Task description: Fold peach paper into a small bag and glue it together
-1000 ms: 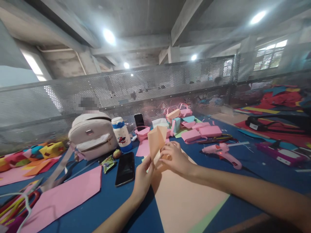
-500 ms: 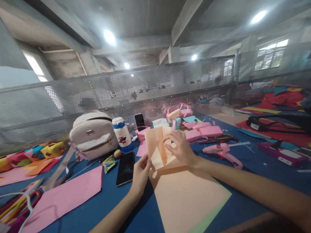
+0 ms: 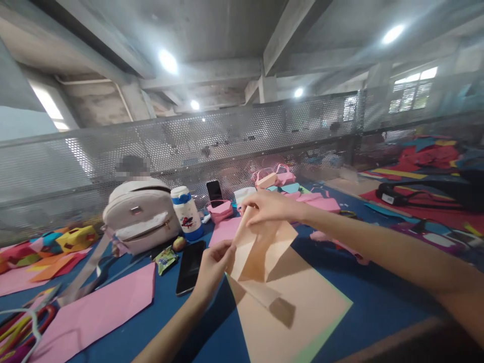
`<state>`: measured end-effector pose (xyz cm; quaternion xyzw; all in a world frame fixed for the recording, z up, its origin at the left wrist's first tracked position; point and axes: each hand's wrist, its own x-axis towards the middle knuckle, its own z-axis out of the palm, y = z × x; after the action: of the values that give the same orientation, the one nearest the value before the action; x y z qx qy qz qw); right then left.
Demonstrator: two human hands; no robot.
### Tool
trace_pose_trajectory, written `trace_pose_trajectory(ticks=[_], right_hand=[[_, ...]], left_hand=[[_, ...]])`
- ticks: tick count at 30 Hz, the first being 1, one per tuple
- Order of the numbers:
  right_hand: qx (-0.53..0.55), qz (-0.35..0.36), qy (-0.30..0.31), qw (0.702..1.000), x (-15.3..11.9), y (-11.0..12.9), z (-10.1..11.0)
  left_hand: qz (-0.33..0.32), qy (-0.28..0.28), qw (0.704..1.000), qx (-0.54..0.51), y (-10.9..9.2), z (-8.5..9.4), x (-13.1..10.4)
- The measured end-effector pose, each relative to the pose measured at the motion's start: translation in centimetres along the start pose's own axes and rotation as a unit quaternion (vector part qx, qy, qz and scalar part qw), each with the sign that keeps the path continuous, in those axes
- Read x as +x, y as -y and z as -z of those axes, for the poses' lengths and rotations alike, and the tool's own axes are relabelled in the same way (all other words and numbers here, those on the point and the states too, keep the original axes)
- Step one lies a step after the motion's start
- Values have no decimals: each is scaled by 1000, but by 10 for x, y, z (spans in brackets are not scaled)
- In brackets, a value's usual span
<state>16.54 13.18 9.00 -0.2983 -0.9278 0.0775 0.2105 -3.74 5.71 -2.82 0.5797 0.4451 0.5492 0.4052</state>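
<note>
A creased sheet of peach paper is held up between both of my hands, its folds partly opened out. My left hand pinches its left edge low down. Higher up, the fingers of my right hand grip the top left corner, and the hand covers part of the upper edge. Beneath it, a larger flat peach sheet lies on the blue table, with a green sheet showing along its right side. A black phone rests beside my left hand.
A white backpack and a bottle stand at the back left. Pink paper and scissors lie at the left. Folded pink pieces sit behind my right arm, which partly hides a pink glue gun.
My right hand has moved left to the paper's upper left corner. The folded sheet has turned and spread wider, with a flap now hanging toward me. My view has shifted slightly.
</note>
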Motion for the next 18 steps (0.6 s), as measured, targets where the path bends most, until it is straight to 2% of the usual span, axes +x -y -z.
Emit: trace_pose_trajectory(ticks=[4,7,11,13,16,18], right_hand=[[90,-49,84,991,-4,-2,14],[134,-72,137,979,-14,-6,15],[147,-60,133,978,-23,-15,5],[129,-46,118,983,-24,-16,0],[96,-36,111,989,-23,-12,-1],[74,-39,111,990,-22,-7,-1]], left_hand=[[65,55,996,-4,-16,6,7],[94,108,990,13,-28,10,12],[119,206,968,77,-38,11,16],[112,235,960,101,-39,8,16],[65,200,956,205,-38,3,12],[26,171,938,300,-41,-1,8]])
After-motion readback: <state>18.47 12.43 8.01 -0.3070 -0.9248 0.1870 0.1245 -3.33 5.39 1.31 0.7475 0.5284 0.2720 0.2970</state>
